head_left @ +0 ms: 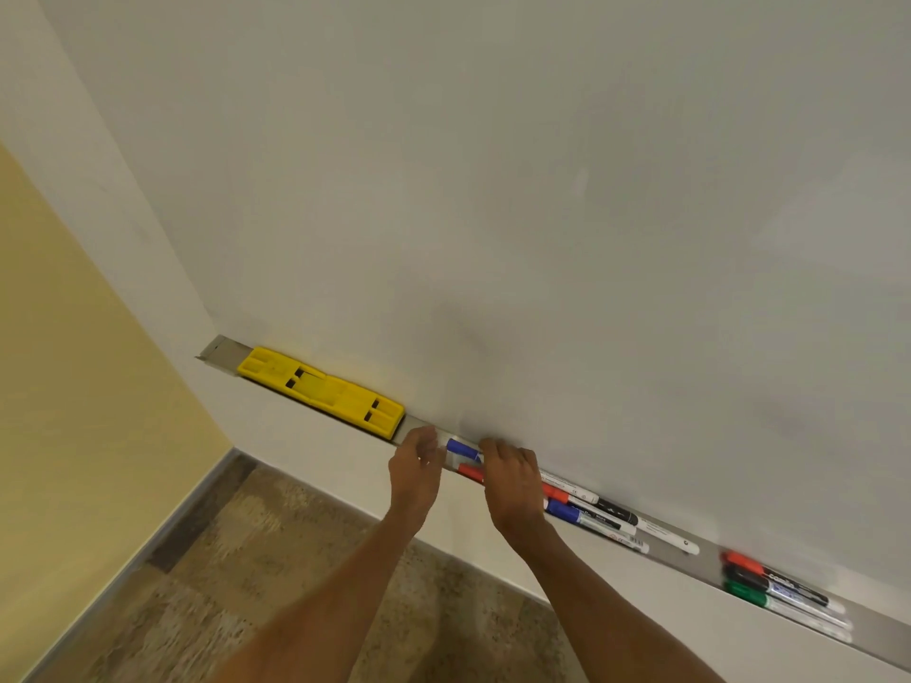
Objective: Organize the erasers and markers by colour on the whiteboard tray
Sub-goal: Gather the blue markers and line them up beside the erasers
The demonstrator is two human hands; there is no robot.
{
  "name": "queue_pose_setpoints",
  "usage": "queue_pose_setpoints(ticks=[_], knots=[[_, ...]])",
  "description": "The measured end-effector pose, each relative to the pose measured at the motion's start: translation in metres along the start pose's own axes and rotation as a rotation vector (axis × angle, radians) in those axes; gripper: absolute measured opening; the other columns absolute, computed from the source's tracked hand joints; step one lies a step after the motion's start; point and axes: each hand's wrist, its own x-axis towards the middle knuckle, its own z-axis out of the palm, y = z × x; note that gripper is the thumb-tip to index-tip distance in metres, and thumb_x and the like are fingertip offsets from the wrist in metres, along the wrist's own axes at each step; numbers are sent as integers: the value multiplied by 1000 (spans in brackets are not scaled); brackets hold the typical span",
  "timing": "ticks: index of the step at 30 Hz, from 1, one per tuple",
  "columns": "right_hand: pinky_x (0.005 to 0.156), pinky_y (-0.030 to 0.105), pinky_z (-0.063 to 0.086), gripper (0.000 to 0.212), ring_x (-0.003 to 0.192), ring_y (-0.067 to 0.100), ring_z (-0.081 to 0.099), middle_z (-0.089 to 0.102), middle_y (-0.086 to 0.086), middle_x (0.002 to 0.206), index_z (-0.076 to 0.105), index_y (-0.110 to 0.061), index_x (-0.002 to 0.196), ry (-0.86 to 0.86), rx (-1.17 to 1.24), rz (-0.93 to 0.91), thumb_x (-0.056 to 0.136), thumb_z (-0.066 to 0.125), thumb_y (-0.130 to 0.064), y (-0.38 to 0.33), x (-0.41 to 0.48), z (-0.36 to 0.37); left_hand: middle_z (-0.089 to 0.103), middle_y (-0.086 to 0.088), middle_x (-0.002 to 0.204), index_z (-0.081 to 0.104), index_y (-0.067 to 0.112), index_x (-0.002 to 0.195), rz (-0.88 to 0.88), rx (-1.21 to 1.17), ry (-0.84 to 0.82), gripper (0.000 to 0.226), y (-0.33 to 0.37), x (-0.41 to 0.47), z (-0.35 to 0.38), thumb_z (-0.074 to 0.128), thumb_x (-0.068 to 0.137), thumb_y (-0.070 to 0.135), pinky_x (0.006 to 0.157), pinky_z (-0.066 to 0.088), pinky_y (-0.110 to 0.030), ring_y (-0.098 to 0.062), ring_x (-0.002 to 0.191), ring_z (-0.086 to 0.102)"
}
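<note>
Left hand [416,468] hovers loosely open beside the blue marker [463,449] on the tray [710,553], while right hand [510,480] curls over it and the red marker [471,473], its grip hidden.

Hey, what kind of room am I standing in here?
Probably a classroom or meeting room. A large whiteboard fills the wall, the metal tray along its bottom edge holds coloured markers, and a yellow eraser lies at one end of the tray.
</note>
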Motion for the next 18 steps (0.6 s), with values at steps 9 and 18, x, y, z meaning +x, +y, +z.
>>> queue_pose_setpoints(ticks=[9,18], knots=[[91,39,46,36,106,27,57,61,10,114,50,-11,121,132,247,-45,86,61,-12,-10,-3,-9,69,-16,99,62,0,108,-274,-632,-68,26,15,-25,13,52,95,21,81,56,-32,-26,92,67],[85,34,52,25,98,17,58,61,1,108,47,-20,113,27,525,-47,91,56,-28,15,-20,-16,69,-16,105,62,1,112,-353,-701,-39,24,19,-45,31,55,93,16,75,57,-33,-31,99,67]])
